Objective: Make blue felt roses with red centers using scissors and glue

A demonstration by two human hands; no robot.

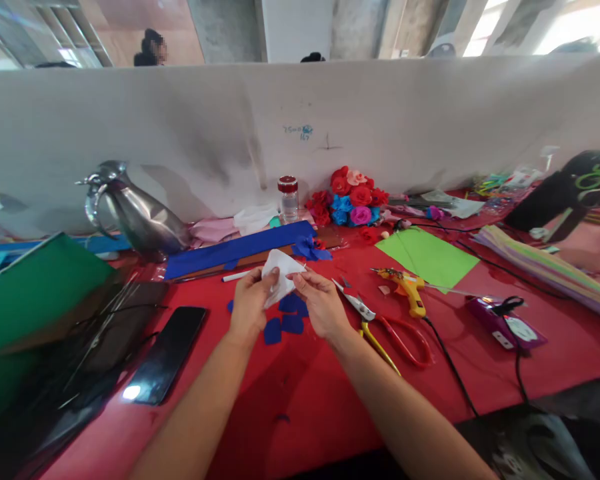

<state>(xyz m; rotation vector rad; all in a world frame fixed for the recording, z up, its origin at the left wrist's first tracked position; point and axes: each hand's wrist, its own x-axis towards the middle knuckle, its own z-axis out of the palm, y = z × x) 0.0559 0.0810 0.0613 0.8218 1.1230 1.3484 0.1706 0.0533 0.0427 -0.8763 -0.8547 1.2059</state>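
Note:
Between my two hands is a white sheet of thin paper or tissue (280, 270), held up over the red table. My left hand (251, 297) pinches its left side, thumb on top. The fingertips of my right hand (320, 300) are closed at its right edge. Below the hands lie several small cut pieces of blue paper (281, 325). Just right of my right hand rest scissors with red handles (405, 340) and a tool with yellow handles (375, 340). A blue paper flower (311, 249) sits behind the sheet, near a long blue strip (240, 248).
A yellow glue gun (405, 287), green sheet (430, 257) and purple power strip (505, 323) with cords lie to the right. On the left are a phone (167, 353) and metal jug (137, 210). A glass jar (289, 200) and paper roses (355, 197) stand by the partition (180, 113).

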